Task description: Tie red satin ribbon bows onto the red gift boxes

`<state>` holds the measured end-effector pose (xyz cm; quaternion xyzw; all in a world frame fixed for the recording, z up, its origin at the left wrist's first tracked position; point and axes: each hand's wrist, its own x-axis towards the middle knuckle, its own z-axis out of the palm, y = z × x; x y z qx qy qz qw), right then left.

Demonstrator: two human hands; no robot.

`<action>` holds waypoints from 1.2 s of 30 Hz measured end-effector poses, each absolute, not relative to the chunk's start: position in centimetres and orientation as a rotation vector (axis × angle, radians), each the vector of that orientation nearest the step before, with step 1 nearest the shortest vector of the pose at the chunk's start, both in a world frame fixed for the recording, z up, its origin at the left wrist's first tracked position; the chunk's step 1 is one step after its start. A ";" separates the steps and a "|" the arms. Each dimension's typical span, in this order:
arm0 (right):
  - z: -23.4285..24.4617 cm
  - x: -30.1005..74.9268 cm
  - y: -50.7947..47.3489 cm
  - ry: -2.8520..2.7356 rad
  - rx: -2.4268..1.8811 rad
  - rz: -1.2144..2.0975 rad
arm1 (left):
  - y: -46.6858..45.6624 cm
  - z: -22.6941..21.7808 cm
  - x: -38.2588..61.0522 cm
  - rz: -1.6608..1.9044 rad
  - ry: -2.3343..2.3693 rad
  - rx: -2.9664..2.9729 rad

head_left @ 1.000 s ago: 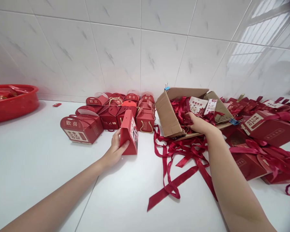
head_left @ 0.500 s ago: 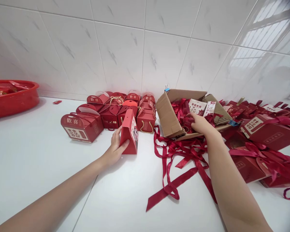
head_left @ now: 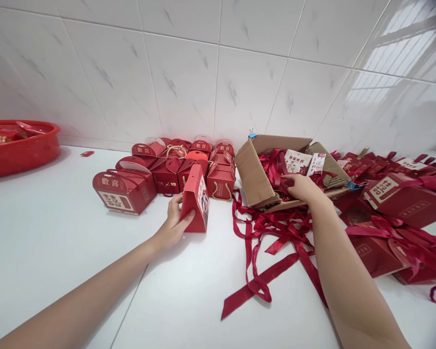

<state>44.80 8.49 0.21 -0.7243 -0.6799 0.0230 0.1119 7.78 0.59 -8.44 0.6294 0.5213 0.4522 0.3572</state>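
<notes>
My left hand (head_left: 172,227) grips a small red gift box (head_left: 196,198) that stands upright on the white floor, thumb on its near side. My right hand (head_left: 302,186) reaches into an open cardboard box (head_left: 254,177) full of dark red ribbons (head_left: 274,167) and printed cards (head_left: 298,160). Its fingers are curled among the ribbons; what they hold is hidden. More ribbons (head_left: 272,242) spill across the floor in front of the cardboard box, under my right forearm.
A cluster of finished red gift boxes (head_left: 174,167) stands against the tiled wall behind the held box. Flat red boxes with ribbons (head_left: 396,208) are heaped at the right. A red plastic basin (head_left: 20,148) sits far left. A small red scrap (head_left: 86,153) lies near the wall.
Little has moved. My right hand has shifted slightly within the cardboard box among the ribbons. My left hand keeps its hold on the upright red box.
</notes>
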 end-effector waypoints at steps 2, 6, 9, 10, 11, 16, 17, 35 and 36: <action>0.2 44.8 8.5 -2.022 -2.128 0.083 | 0.5 -8.3 7.8 1.154 1.353 1.626; 0.3 44.7 8.3 -2.116 -2.132 0.151 | 0.4 -8.1 7.9 1.149 1.370 1.608; 0.3 44.7 8.3 -2.122 -2.159 0.159 | 0.4 -8.1 7.9 1.170 1.358 1.592; 0.4 44.7 8.3 -2.115 -2.167 0.160 | 0.4 -8.2 7.9 1.174 1.352 1.589; 0.4 44.8 8.4 -2.112 -2.173 0.166 | 0.5 -8.2 7.8 1.176 1.346 1.587; 0.7 45.1 8.3 -2.091 -2.207 0.210 | 0.6 -8.4 7.6 1.166 1.344 1.597; 0.7 45.1 8.3 -2.078 -2.214 0.218 | 0.7 -8.4 7.6 1.160 1.348 1.601; -0.4 45.1 8.7 -2.043 -2.296 0.177 | 0.6 -8.4 7.6 1.172 1.341 1.613; -0.4 45.1 8.7 -2.048 -2.305 0.182 | 0.6 -8.5 7.6 1.172 1.338 1.611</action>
